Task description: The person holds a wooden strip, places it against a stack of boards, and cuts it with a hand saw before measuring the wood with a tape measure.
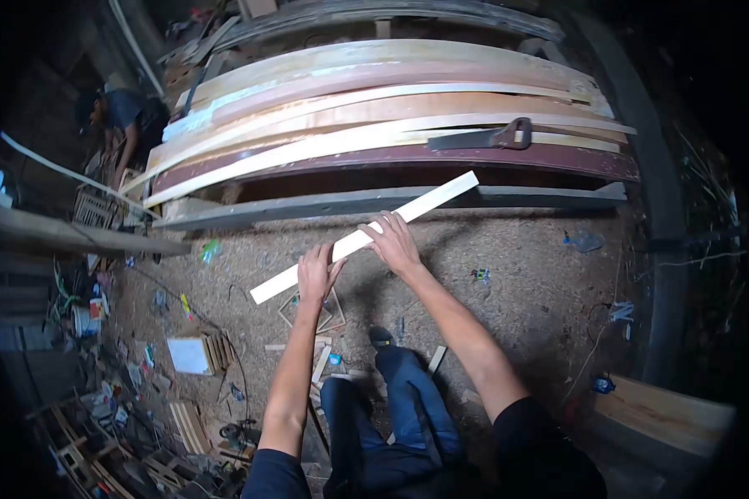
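Observation:
A pale wooden strip [431, 200] slants across the middle of the head view, its right end higher than its left. My left hand [314, 273] is closed around it left of centre, thumb toward the right. Closer to the strip's middle, my right hand [394, 243] grips it too, fingers over the top edge. The strip is held above the ground, and its far end overlaps the front edge of the workbench. On the boards beyond lies a handsaw [481, 135] with a dark handle and blade.
Several long planks [333, 108] cover the workbench ahead. At the far left another person [127, 116] bends down. Stacked boards [200, 354] and wood offcuts lie on the ground at left. A wooden frame [329, 312] sits below my left hand. At lower right is a wide board [666, 412].

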Demonstrator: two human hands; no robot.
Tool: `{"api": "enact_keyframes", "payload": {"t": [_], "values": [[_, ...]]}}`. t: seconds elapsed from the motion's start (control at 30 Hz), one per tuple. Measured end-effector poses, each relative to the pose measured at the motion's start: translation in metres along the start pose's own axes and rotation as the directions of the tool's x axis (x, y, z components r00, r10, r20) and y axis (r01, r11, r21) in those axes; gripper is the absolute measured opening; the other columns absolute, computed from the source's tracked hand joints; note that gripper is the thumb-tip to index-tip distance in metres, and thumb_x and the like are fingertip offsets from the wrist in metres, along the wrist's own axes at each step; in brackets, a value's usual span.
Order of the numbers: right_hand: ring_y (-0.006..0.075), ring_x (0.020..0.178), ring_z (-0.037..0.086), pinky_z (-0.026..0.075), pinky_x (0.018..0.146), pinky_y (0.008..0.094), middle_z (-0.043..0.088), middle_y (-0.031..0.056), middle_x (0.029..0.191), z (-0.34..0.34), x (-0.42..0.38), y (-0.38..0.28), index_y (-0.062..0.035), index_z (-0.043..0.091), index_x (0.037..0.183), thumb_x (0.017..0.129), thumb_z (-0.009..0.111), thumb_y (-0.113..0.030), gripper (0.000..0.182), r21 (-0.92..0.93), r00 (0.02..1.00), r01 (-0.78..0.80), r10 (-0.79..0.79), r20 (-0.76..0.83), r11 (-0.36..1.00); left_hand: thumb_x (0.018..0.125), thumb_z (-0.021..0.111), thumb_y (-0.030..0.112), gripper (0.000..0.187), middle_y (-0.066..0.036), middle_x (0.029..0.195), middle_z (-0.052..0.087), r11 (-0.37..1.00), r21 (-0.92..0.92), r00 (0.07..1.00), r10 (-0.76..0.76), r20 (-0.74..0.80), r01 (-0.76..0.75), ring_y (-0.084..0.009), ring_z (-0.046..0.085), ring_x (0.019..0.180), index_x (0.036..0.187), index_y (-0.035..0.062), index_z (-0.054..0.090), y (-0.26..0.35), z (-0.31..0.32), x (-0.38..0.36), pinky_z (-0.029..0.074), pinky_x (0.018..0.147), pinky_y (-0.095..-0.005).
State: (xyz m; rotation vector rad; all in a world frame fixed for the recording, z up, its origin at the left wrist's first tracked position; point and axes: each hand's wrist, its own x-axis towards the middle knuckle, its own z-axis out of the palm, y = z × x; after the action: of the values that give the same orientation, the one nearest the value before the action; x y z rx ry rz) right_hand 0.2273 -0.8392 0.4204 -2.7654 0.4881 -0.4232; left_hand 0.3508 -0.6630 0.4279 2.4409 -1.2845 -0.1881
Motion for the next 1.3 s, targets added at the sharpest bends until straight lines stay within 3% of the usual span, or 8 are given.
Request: {"api": "enact_keyframes", "payload": {"t": [0.4,0.6,0.67,0.83,1.1,1.2,1.27,1.3], "values": [[0.03,0.126,0.04,0.03,0.108,0.0445,0.052,0.0085,0.127,-0.092,0.055,0.129,-0.0186,0.063,0.119,0.074,0.072,-0.024,0.047,-0.073,0.996,-0.084,0.083,-0.017,0.994,0.081,0.07,0.028,0.043,-0.019,0.1,0.062,0.948,-0.285,0.99,0.127,-0.064,-0.14,-0.0381,0.059,0.093,0.112,0.0023,0.055,0.111,0.031,0.145,0.046,0.08,-0.0445],[0.0316,0.127,0.038,0.03,0.108,0.0457,0.045,0.0119,0.132,-0.101,0.103,0.209,-0.0156,0.055,0.126,0.071,0.076,-0.027,0.06,-0.083,0.989,-0.143,0.14,-0.041,0.986,0.082,0.069,0.027,0.044,-0.023,0.095,0.061,0.921,-0.388,0.997,-0.006,-0.072,-0.023,-0.0417,0.059,0.089,0.114,-0.0009,0.054,0.143,0.073,0.22,0.047,0.076,-0.0472],[0.0312,0.128,0.036,0.032,0.106,0.0456,0.04,0.0127,0.136,-0.104,0.109,0.233,-0.0129,0.051,0.127,0.069,0.077,-0.028,0.066,-0.052,0.971,-0.218,0.211,-0.111,0.975,0.084,0.067,0.028,0.043,-0.024,0.1,0.06,0.924,-0.372,0.996,-0.067,0.064,0.086,-0.0428,0.058,0.092,0.116,0.0017,0.054,0.16,0.078,0.239,0.047,0.078,-0.0479],[0.0316,0.13,0.035,0.037,0.103,0.0449,0.034,0.0124,0.141,-0.111,0.108,0.3,-0.0108,0.044,0.131,0.072,0.077,-0.026,0.068,0.028,0.934,-0.358,0.358,0.013,0.933,0.084,0.067,0.029,0.044,-0.023,0.097,0.06,0.917,-0.375,0.991,-0.131,0.031,0.133,-0.0421,0.058,0.091,0.116,0.0003,0.054,0.207,0.108,0.267,0.047,0.078,-0.0478],[0.0358,0.121,0.042,0.041,0.098,0.0438,0.036,0.0154,0.137,-0.105,0.105,0.411,-0.0079,0.043,0.129,0.073,0.076,-0.021,0.066,0.215,0.992,-0.124,0.126,0.006,0.969,0.082,0.07,0.027,0.044,-0.022,0.097,0.062,0.898,-0.323,0.939,-0.338,-0.068,0.299,-0.0399,0.061,0.089,0.114,0.0003,0.056,0.281,0.175,0.285,0.048,0.078,-0.0455],[0.0358,0.118,0.044,0.042,0.095,0.0445,0.038,0.0168,0.132,-0.104,0.095,0.44,-0.0067,0.045,0.124,0.072,0.077,-0.019,0.062,0.265,0.988,-0.149,0.132,0.081,0.953,0.081,0.072,0.024,0.044,-0.022,0.098,0.063,0.836,-0.333,0.884,-0.468,-0.017,0.436,-0.0381,0.062,0.088,0.114,0.0007,0.057,0.309,0.193,0.277,0.05,0.076,-0.0431],[0.0346,0.111,0.047,0.042,0.09,0.0456,0.042,0.0173,0.125,-0.105,0.086,0.459,-0.0055,0.048,0.115,0.072,0.077,-0.02,0.054,0.254,0.994,-0.105,0.101,0.028,0.961,0.079,0.073,0.022,0.043,-0.021,0.095,0.062,0.847,-0.327,0.861,-0.485,-0.154,0.419,-0.0372,0.062,0.085,0.113,0.0002,0.057,0.326,0.21,0.266,0.05,0.073,-0.042],[0.0337,0.11,0.048,0.041,0.09,0.0451,0.045,0.0161,0.122,-0.112,0.08,0.469,-0.006,0.049,0.112,0.072,0.077,-0.023,0.051,0.147,0.989,-0.137,0.126,0.079,0.98,0.079,0.074,0.021,0.043,-0.021,0.095,0.062,0.808,-0.36,0.839,-0.532,-0.109,0.466,-0.0373,0.062,0.085,0.113,-0.0003,0.057,0.335,0.212,0.264,0.05,0.073,-0.0422]]}}
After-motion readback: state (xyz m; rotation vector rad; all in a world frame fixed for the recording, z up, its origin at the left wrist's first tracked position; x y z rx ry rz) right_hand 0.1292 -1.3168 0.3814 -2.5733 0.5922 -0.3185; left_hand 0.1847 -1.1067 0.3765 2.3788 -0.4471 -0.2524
